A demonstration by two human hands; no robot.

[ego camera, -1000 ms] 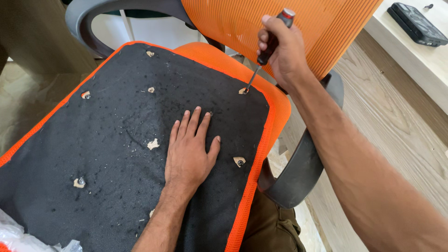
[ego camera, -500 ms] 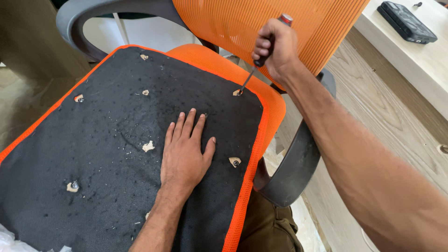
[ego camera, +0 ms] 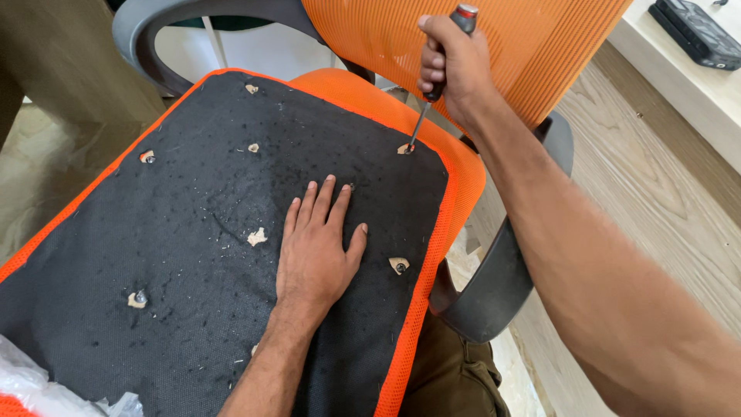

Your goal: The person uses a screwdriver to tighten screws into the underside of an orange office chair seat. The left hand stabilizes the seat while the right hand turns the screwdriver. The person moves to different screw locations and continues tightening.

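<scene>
Now | black seat underside (ego camera: 177, 232) | wooden floor (ego camera: 656, 201) | screwdriver (ego camera: 436, 77) upright

Bright, even daylight, soft shadows. Faint shadow under the left hand (ego camera: 316, 247) on the black seat base (ego camera: 193, 232). Floor (ego camera: 648, 208) at right looks pale, slightly washed out. Sharp mid-frame; right forearm (ego camera: 617, 286) near the lens soft. Mild wide-angle stretch at edges. No glare.
</scene>
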